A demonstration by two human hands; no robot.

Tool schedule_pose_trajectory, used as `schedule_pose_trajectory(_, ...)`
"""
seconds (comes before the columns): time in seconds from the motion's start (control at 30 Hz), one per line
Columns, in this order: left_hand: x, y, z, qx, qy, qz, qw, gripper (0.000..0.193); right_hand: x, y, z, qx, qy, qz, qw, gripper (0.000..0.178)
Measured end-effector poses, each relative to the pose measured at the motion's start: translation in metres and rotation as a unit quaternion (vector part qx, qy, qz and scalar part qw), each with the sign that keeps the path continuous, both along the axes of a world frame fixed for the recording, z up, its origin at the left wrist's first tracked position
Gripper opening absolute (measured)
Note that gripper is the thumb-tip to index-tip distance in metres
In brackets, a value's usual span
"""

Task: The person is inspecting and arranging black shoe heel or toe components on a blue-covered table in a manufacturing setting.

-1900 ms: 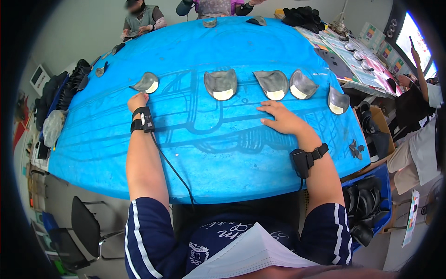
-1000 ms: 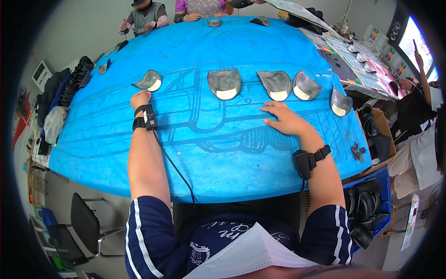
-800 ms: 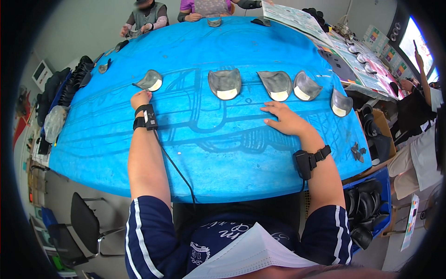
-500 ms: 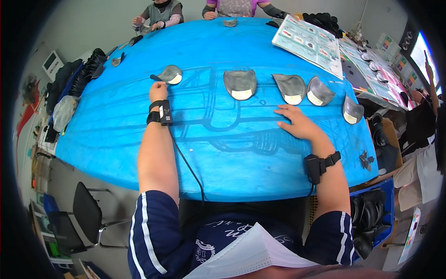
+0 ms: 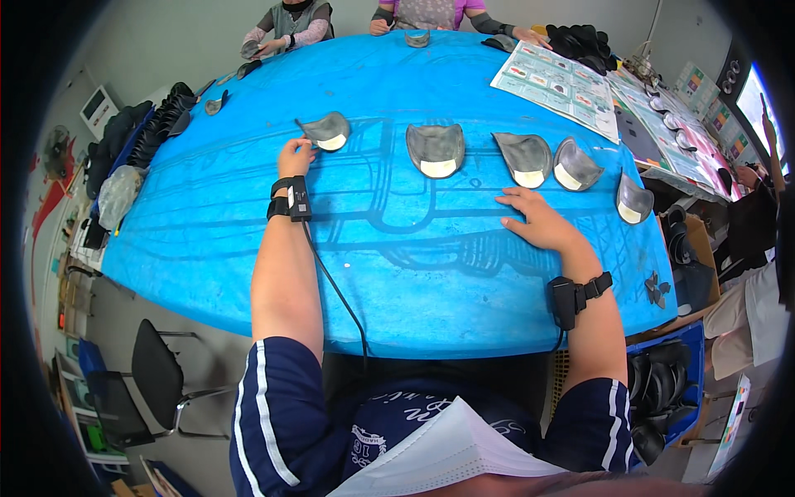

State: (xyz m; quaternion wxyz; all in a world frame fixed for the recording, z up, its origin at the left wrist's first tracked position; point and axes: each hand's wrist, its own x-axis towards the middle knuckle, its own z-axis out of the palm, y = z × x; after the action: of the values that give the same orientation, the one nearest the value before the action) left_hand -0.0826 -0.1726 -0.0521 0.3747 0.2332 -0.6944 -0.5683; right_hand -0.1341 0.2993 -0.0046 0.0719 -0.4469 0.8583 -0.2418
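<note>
Over the near half of the blue bench (image 5: 464, 319), the person's two hands rest apart. The left hand (image 5: 296, 157) has its fingers curled in, just below a curved grey piece (image 5: 325, 130) with a pale patch; whether the fingertips touch or pinch that piece, I cannot tell. The right hand (image 5: 540, 220) lies palm down, fingers spread and holding nothing, its fingertips just below a pointed grey piece (image 5: 521, 154). A black device (image 5: 563, 301) is strapped to the right wrist, another (image 5: 290, 200) to the left.

Beyond and between the hands sits a broad grey piece (image 5: 436, 147), its patch toward the person. Right of the pointed one, just beside it, is a tilted grey piece (image 5: 576, 166), with an outer grey piece (image 5: 634, 201) farther right. Small dark scraps (image 5: 657, 290) lie near the bench's right edge. Toward the far right is a printed sheet (image 5: 559, 88), with a co-worker's hand (image 5: 532, 36) at its far edge. Past it is a black pile (image 5: 580, 45). Another co-worker in a grey vest (image 5: 311, 22) is at the far edge. Below the right edge, a blue crate (image 5: 693, 356) holds dark pieces (image 5: 660, 377).
</note>
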Motion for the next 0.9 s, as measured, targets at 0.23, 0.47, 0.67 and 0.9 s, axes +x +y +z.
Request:
schedule_pose_trajectory(0.23, 0.005, 0.000, 0.005, -0.090, -0.093, -0.144, 0.981, 0.015, 0.001, -0.003, 0.001, -0.004, 0.005, 0.012, 1.000, 0.040)
schedule_pose_trajectory(0.47, 0.009, 0.011, 0.015, -0.117, -0.148, -0.130, 0.973, 0.016, 0.002, -0.002, 0.003, 0.004, 0.006, 0.004, 1.000, 0.040)
schedule_pose_trajectory(0.67, 0.011, 0.007, 0.014, -0.109, -0.153, -0.121, 0.975, 0.016, 0.002, -0.003, 0.001, -0.003, 0.010, 0.009, 1.000, 0.040)
schedule_pose_trajectory(0.9, 0.008, 0.008, 0.013, -0.111, -0.168, -0.114, 0.973, 0.016, 0.000, -0.002, -0.001, -0.013, 0.012, 0.013, 1.000, 0.040)
